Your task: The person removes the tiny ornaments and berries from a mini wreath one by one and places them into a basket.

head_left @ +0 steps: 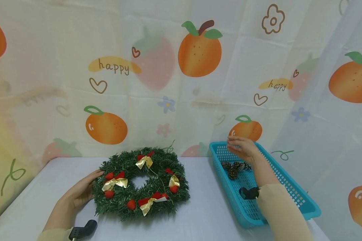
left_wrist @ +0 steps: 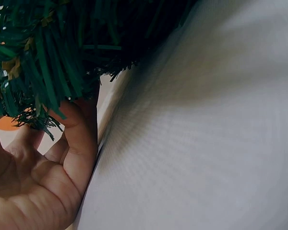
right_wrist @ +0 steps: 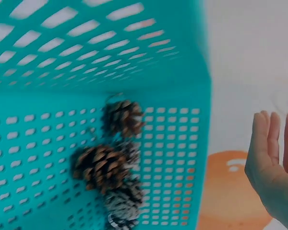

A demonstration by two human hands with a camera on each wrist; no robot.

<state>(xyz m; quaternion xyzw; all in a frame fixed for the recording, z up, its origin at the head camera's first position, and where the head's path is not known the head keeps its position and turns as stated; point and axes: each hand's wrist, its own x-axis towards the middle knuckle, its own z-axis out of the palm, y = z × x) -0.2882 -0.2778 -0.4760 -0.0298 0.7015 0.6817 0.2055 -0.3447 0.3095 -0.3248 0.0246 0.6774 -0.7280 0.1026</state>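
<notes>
A green Christmas wreath point(head_left: 120, 207) with gold-and-red bows and red berries lies on the table. My left hand point(head_left: 82, 189) holds its left edge; in the left wrist view the hand point(left_wrist: 43, 177) has its fingers up against the green needles point(left_wrist: 48, 57), fingertips hidden among them. Over the far end of a blue plastic basket point(head_left: 233, 204), my right hand point(head_left: 242, 149) is raised with nothing in it. Brown pine cones point(right_wrist: 101, 167), some white-tipped, lie at that end of the basket. The right wrist view shows the right hand point(right_wrist: 273, 167) beyond the basket's rim, fingers extended.
The white table point(head_left: 199, 214) carries the wreath at left and the basket at right, with a gap between them. Behind hangs a curtain point(head_left: 157, 110) printed with oranges, strawberries and hearts. Both wrists wear a small black device point(head_left: 83, 230).
</notes>
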